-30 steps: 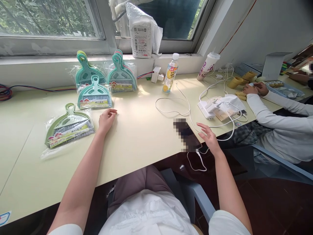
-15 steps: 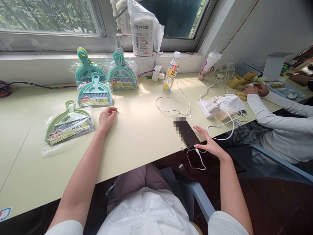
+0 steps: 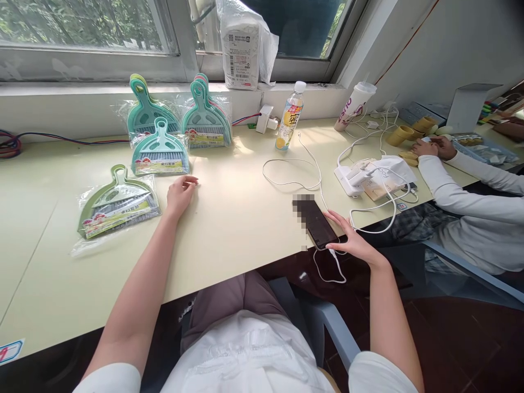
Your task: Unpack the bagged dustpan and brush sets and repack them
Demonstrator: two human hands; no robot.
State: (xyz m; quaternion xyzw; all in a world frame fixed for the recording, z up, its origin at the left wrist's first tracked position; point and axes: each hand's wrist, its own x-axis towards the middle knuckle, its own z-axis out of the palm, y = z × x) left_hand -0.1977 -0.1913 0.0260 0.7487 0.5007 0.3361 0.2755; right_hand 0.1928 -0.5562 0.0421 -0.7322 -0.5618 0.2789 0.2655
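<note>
My left hand (image 3: 179, 194) rests on the pale yellow table (image 3: 229, 218), fingers loosely curled and holding nothing, just right of a green dustpan set in a plastic bag (image 3: 117, 203). A teal dustpan set (image 3: 160, 153) lies just beyond it. My right hand (image 3: 352, 240) grips the near right edge of a dark phone (image 3: 317, 222) lying at the table's front edge, thumb on its side. A white cable (image 3: 333, 267) hangs from the phone's lower end.
More bagged teal dustpan sets (image 3: 204, 117) lean on the window ledge. A drink bottle (image 3: 290, 117), a cup (image 3: 355, 106), a white power strip (image 3: 352, 180) with cables, and a white bag (image 3: 243, 46) stand further back. Another person's sleeve (image 3: 450, 191) lies at right.
My right hand has come down from hovering over the phone and closed on its near edge. My left hand has stayed put.
</note>
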